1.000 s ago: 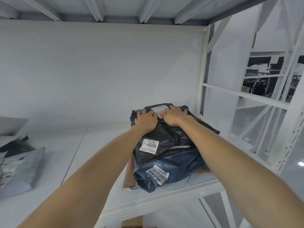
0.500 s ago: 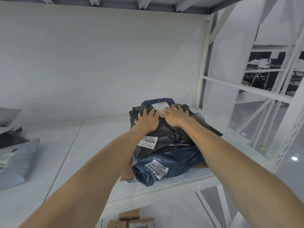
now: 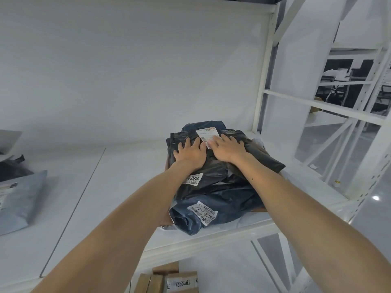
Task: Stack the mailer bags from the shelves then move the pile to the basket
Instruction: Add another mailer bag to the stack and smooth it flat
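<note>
Black mailer pile (image 3: pixel 213 180), three white labels (image 3: pixel 203 210), beneath flat left hand (image 3: pixel 190 155) and right hand (image 3: pixel 228 150)

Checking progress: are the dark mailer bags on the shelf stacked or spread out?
Stacked: a black bag lies on the blue bag, and the left hand and right hand rest flat on top.

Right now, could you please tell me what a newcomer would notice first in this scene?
Both hands draw the eye: the left hand and right hand press side by side on top of a pile of dark mailer bags at the right end of the white shelf. A grey mailer bag lies apart at the far left, and cardboard boxes sit below the shelf's front edge.
</note>
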